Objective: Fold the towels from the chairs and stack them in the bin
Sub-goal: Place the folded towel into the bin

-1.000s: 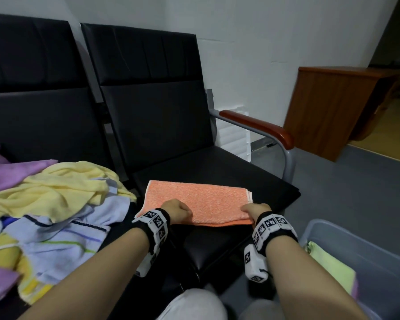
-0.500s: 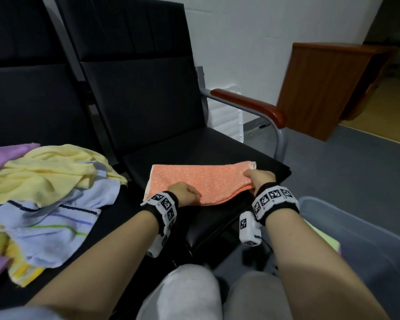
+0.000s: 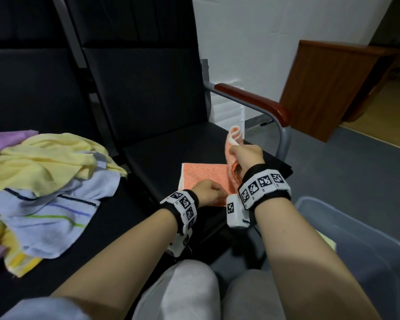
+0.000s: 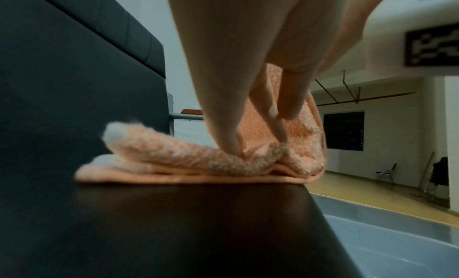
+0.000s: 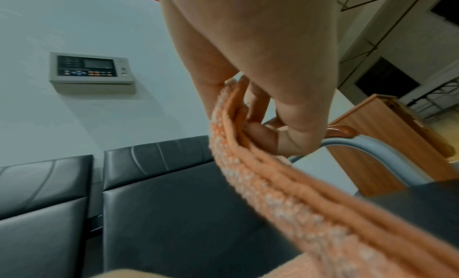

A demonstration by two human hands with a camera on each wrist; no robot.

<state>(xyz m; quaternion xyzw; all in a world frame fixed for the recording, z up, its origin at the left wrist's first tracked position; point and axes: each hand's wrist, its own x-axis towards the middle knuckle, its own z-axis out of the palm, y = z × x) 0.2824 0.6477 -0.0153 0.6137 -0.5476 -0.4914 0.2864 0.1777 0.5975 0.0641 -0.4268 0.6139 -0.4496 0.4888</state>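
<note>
An orange towel lies partly folded on the black chair seat. My left hand pins its near edge to the seat; the left wrist view has thumb and fingertips pinching the orange towel there. My right hand grips the towel's right end and holds it lifted above the seat, the end sticking up past the fist. In the right wrist view the fingers curl round the bunched towel. The grey bin stands at lower right with a pale green towel inside.
A heap of loose towels, yellow, striped white-blue and purple, covers the left chair seat. A red-brown armrest on a grey tube bounds the right chair. A wooden cabinet stands beyond it. My knees are below.
My right hand has lifted the towel's right end off the seat and carried it up and leftward. The left hand stays on the near edge. The head view dipped down and right.
</note>
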